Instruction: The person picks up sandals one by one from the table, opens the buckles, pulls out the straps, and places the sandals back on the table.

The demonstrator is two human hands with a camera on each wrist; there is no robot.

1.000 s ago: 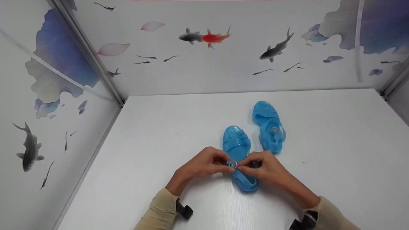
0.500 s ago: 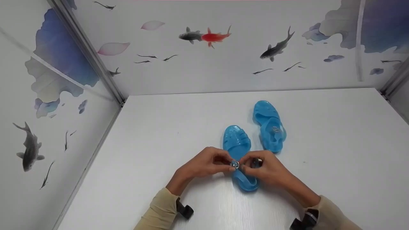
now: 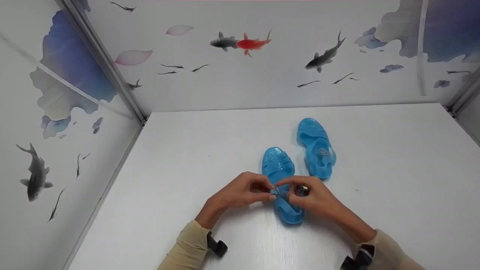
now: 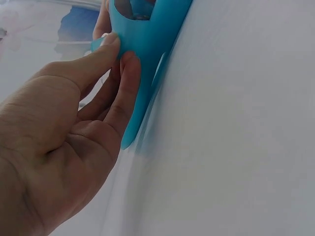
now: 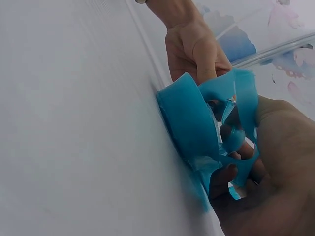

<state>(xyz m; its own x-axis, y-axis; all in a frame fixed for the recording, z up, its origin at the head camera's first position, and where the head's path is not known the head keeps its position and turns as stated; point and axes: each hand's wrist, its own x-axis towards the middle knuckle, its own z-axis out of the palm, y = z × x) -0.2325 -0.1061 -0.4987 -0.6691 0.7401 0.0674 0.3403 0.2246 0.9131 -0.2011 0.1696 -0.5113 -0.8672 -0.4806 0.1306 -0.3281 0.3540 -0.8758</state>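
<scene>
A blue jelly sandal (image 3: 276,162) lies on the white table between both hands, toe pointing away. My left hand (image 3: 245,192) pinches the sandal's small metal buckle (image 3: 275,191) between thumb and fingertips. From the other side, my right hand (image 3: 314,193) reaches its index finger to the buckle, while its thumb stays at the ankle strap. In the right wrist view, several right fingers (image 5: 226,177) curl through the openings of the sandal beyond its heel (image 5: 189,120). The left wrist view has the left thumb (image 4: 106,49) against the blue strap; the buckle is mostly hidden there.
The matching blue sandal (image 3: 313,129), its buckle (image 3: 323,151) on the strap, lies farther back to the right. White panels printed with fish (image 3: 249,44) border the table (image 3: 180,150) behind and at the left.
The right index finger has moved left over the buckle, and the right thumb has drawn back slightly to the right. The buckle has tilted between the fingertips. Both sandals stay in place.
</scene>
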